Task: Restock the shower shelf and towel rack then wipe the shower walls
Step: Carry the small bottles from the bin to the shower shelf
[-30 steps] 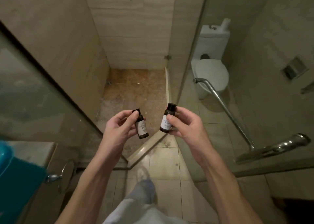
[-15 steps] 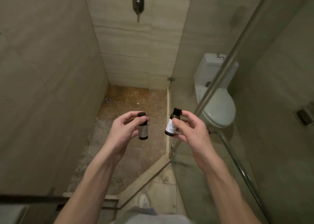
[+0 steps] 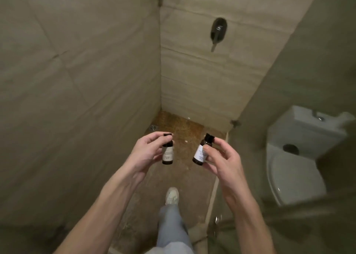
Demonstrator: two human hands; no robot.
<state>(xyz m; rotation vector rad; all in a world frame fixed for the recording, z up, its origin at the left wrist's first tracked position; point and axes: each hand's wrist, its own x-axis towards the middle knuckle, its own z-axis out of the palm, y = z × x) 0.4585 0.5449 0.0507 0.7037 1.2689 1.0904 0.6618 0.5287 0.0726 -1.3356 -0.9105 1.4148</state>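
My left hand (image 3: 147, 150) pinches a small dark bottle (image 3: 167, 153) with a white label and black cap, held upright by its top. My right hand (image 3: 221, 161) pinches a second dark labelled bottle (image 3: 201, 150), tilted slightly right. Both bottles hang in front of me, about a hand's width apart, over the brown shower floor (image 3: 183, 126). Beige tiled shower walls (image 3: 86, 80) rise on the left and at the back. No shelf or towel rack is in view.
A dark shower control (image 3: 218, 31) is mounted on the back wall. A glass partition (image 3: 289, 76) on the right separates the shower from a white toilet (image 3: 296, 155). A floor drain (image 3: 153, 127) sits in the left corner. My foot (image 3: 172, 196) stands inside the shower.
I have stepped forward into the shower, so the walls and control look nearer and the view has tilted up. Both hands still hold their bottles in about the same pose.
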